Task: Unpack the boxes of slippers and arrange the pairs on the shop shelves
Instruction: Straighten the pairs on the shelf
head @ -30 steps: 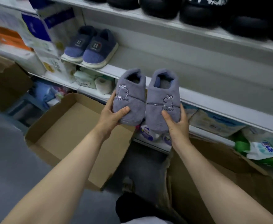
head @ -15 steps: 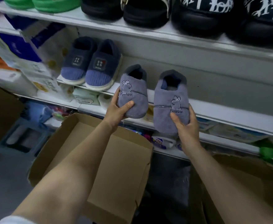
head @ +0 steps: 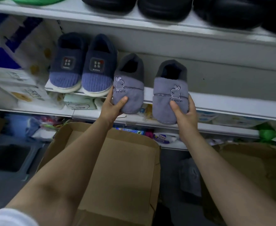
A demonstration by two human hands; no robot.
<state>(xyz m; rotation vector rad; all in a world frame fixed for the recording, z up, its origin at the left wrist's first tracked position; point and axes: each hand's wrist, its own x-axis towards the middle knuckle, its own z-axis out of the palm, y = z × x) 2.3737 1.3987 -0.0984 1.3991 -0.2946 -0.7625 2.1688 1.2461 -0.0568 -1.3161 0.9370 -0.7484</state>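
The white shelf (head: 232,103) runs across the view; an open cardboard box (head: 126,168) sits below it, between the forearms, and a second box (head: 248,160) at the lower right is cut off by the frame. A navy pair (head: 83,70) stands at the shelf's left end, toes over the front edge. Since half a second ago both hands have pushed the grey slippers farther onto the shelf. The left grey slipper (head: 129,88) now lies just beside the navy pair, its toe over the front edge, and the left hand (head: 112,106) clamps that toe, thumb on top. The right grey slipper (head: 170,93) sits apart from its mate, toe hanging lower past the edge, gripped by the right hand (head: 184,115), thumb on top. Whether either sole fully rests on the shelf is hard to tell. The black shoes (head: 166,7) on the upper shelf are cut off at the top, and the packets under the shelf are blurred.
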